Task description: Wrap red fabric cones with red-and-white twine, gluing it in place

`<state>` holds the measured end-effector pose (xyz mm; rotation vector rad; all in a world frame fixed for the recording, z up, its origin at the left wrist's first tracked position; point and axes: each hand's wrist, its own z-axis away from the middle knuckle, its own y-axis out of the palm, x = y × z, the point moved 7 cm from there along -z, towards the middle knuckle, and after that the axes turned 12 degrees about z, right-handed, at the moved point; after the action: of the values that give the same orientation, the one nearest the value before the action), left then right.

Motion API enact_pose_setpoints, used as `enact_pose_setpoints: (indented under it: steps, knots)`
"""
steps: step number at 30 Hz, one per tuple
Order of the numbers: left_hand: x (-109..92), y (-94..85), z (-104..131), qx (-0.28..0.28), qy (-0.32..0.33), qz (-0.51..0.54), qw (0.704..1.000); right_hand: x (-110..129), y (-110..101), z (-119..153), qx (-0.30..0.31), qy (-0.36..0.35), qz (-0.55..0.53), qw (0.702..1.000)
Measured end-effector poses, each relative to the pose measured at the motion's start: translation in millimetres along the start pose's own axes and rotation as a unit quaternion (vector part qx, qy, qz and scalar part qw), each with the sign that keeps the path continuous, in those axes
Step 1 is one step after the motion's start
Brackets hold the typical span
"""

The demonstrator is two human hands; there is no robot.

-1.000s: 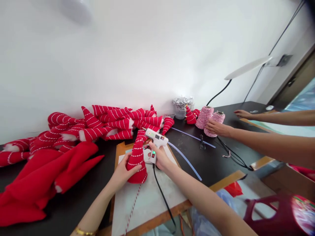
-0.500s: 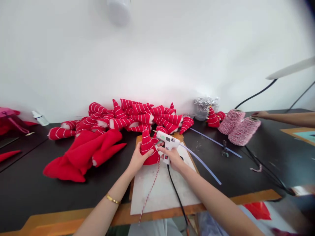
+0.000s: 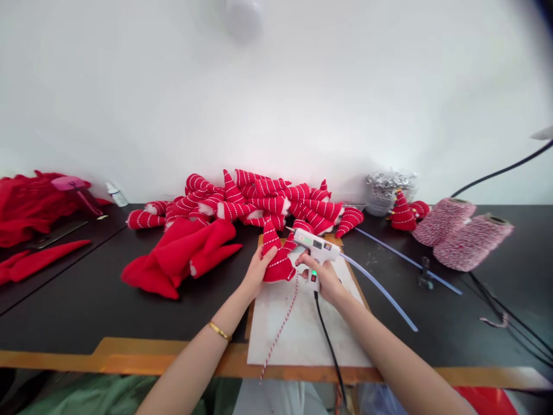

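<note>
My left hand (image 3: 258,270) is closed on a red felt cone hat (image 3: 276,266) ringed with red-and-white cord, its tip pointing up. A loose end of the twisted cord (image 3: 283,331) hangs from its lower right edge across the white board (image 3: 298,349). In my right hand (image 3: 325,276) is a white hot glue gun (image 3: 317,245), its nozzle pointing left, close to the hat. A green light shows on the handle. From the gun's back a long clear glue stick (image 3: 384,288) sticks out, and a black cable runs down from the handle.
Behind my hands lies a pile of striped red cones (image 3: 259,199). Plain red cones (image 3: 173,259) sit to the left. On the right are two cord spools (image 3: 473,245), a tub of silvery material (image 3: 382,190), a decorated cone (image 3: 402,213) and another glue stick (image 3: 401,253).
The view has swung left, so everything sits further right in it. Another person's arm by the spools has left the picture. The hat and glue gun stay held.
</note>
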<state>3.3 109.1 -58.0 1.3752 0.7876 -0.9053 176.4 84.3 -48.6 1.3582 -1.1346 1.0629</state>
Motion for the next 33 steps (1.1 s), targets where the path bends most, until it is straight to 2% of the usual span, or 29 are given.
enact_pose_setpoints:
  steps: [5, 9, 11, 15, 17, 20, 23, 26, 28, 30, 32, 33]
  knots:
    - [-9, 2.5, 2, 0.03, 0.087, -0.16, 0.983, 2, -4, -1, -0.002, -0.007, -0.01, 1.0]
    - [-7, 7.3, 4, 0.054, 0.095, -0.204, 0.973, 5, -3, 1, 0.002, -0.011, 0.0, 1.0]
    - [-7, 8.1, 5, 0.052, 0.098, -0.223, 0.968, 4, -4, 0, -0.015, -0.009, -0.01, 1.0]
    - [-15, 4.6, 10, 0.011, 0.144, -0.255, 0.956, -8, -17, -5, -0.124, -0.006, -0.028, 0.992]
    - [-28, 3.9, 17, -0.021, 0.216, -0.266, 0.939, -17, -28, -9, -0.189, 0.001, -0.034, 0.981]
    - [-52, 16.0, 30, -0.038, 0.336, -0.314, 0.887, -27, -40, -14, -0.257, 0.008, -0.075, 0.963]
    - [-72, 54.5, 34, 0.01, 0.399, -0.361, 0.843, -30, -45, -20, -0.279, 0.008, -0.112, 0.954]
    - [-87, 115.6, 16, 0.07, 0.407, -0.377, 0.829, -31, -43, -27, -0.268, 0.019, -0.125, 0.955]
    - [-95, 162.8, -13, 0.108, 0.389, -0.359, 0.841, -32, -42, -30, -0.26, 0.024, -0.133, 0.956]
    - [-102, 206.6, -54, 0.143, 0.353, -0.303, 0.873, -34, -40, -31, -0.253, 0.027, -0.14, 0.957]
    - [-109, 235.7, -100, 0.124, 0.305, -0.247, 0.911, -36, -38, -33, -0.242, 0.026, -0.142, 0.959]
    - [-110, 242.3, -122, 0.088, 0.264, -0.248, 0.928, -36, -37, -33, -0.237, 0.024, -0.14, 0.961]
